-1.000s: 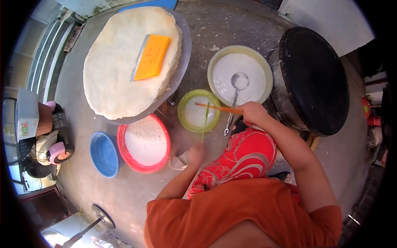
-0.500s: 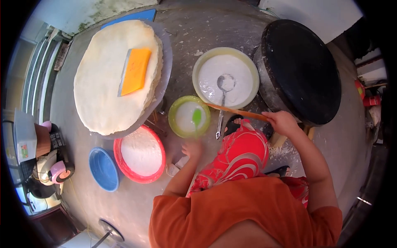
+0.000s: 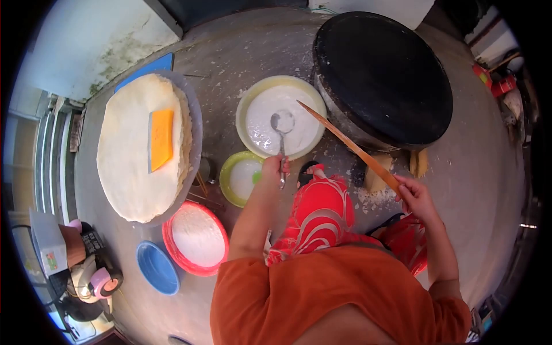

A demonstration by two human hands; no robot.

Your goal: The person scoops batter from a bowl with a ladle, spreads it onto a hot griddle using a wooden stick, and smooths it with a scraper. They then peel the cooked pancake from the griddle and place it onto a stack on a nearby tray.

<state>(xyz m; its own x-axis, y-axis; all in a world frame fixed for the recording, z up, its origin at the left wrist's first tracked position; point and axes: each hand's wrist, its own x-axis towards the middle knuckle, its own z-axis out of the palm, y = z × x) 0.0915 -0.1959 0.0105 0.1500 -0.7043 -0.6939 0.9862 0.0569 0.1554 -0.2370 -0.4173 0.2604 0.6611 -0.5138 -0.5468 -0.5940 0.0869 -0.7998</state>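
Note:
My left hand (image 3: 272,168) is closed around the handle of a metal ladle (image 3: 282,138), whose bowl rests in white batter inside a large pale basin (image 3: 242,109). Between thumb and fingers of my right hand (image 3: 415,198) is the end of a long flat wooden spatula (image 3: 356,148); its tip points toward the basin. A round black griddle (image 3: 382,75) stands just beyond the spatula. Partly behind my left forearm is a small green bowl (image 3: 226,175) with white liquid and a bright green tool (image 3: 256,177).
On the left a stack of pale flatbreads (image 3: 123,149) bears an orange scraper (image 3: 161,140). Below it are a red basin (image 3: 170,239) of white flour and a blue basin (image 3: 150,268). Wooden blocks (image 3: 376,175) lie under the griddle.
My left hand has moved up from below the green bowl and taken hold of the ladle. The spatula has swung to a steeper slant. The camera view has shifted, bringing the griddle closer to the middle.

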